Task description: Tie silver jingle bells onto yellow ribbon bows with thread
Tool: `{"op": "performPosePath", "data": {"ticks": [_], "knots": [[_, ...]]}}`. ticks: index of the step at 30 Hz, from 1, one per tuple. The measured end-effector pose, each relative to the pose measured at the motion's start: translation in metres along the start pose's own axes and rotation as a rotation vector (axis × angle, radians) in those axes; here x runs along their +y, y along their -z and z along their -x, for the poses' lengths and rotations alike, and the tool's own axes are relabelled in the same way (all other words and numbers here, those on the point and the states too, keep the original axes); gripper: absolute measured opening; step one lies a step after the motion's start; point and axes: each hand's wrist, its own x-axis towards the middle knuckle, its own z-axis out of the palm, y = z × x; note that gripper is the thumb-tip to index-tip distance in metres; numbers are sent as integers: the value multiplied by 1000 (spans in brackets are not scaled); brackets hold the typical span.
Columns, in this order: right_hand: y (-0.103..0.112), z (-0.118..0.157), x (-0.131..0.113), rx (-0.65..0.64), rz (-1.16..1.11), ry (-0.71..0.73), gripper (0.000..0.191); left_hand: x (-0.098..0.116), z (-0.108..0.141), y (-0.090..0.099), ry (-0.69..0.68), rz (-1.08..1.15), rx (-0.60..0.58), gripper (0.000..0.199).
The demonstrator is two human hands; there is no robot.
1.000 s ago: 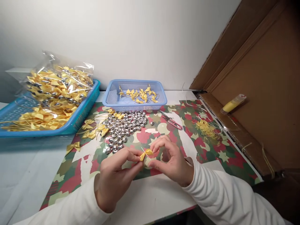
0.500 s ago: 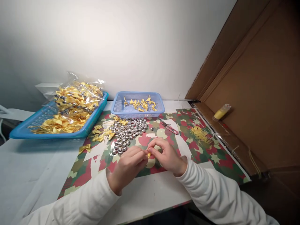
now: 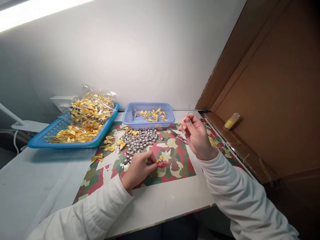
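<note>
Blue plastic rims the big basket at my left. My left hand pinches a small yellow bow, silver beneath, over the patterned sheet, inside the table's front edge. Past open room, my raised right hand pinches a thin needle-like piece; cardboard stands beyond.
</note>
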Motion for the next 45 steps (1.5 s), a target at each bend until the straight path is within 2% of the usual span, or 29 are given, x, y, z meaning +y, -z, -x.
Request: {"op": "performPosePath", "data": {"ticks": [2, 4, 6, 8, 10, 13, 16, 18, 21, 23, 25, 28, 30, 33, 35, 37, 39, 41, 45], "knots": [[2, 5, 12, 33, 40, -5, 23, 0, 0, 0, 37, 53, -9, 5], [2, 15, 26, -1, 154, 7, 19, 0, 0, 1, 129, 197, -14, 9], [2, 29, 41, -136, 340, 27, 12, 1, 1, 3, 280, 420, -24, 17], [1, 42, 55, -317, 506, 121, 17, 3, 2, 4, 420, 629, -38, 21], [0, 52, 66, -418, 597, 249, 15, 5, 2, 6, 490, 749, -51, 22], [0, 58, 76, -393, 634, 416, 4, 8, 3, 6, 554, 866, -71, 23], [2, 60, 79, -350, 673, 542, 7, 8, 4, 7, 652, 984, -76, 26], [3, 61, 80, -352, 725, 600, 12, 7, 5, 6, 703, 1040, -76, 29], [3, 64, 80, -364, 760, 614, 17, 7, 6, 5, 672, 1042, -120, 28], [2, 65, 80, -354, 713, 533, 13, 8, 6, 4, 620, 1005, -152, 26], [2, 65, 80, -338, 615, 339, 7, 9, 5, 5, 591, 944, -143, 27], [8, 55, 76, -245, 355, -23, 31, 10, 6, 7, 546, 776, -78, 26], [14, 43, 73, -96, 129, -187, 23, 10, 8, 8, 417, 507, -40, 19], [21, 24, 71, 109, -73, -333, 11, 10, 15, 4, 72, -89, -31, 3], [22, 14, 72, 142, -88, -408, 8, 12, 22, -2, -117, -417, -88, 15], [20, 7, 75, 139, -73, -488, 8, 15, 27, -8, -203, -612, -183, 24], [17, 1, 79, 142, -62, -564, 8, 19, 29, -12, -207, -684, -280, 25], [14, -5, 81, 156, -53, -611, 6, 23, 30, -10, -170, -651, -348, 23], [11, -19, 82, 206, -38, -623, 7, 26, 32, -1, -136, -576, -424, 21]]}}
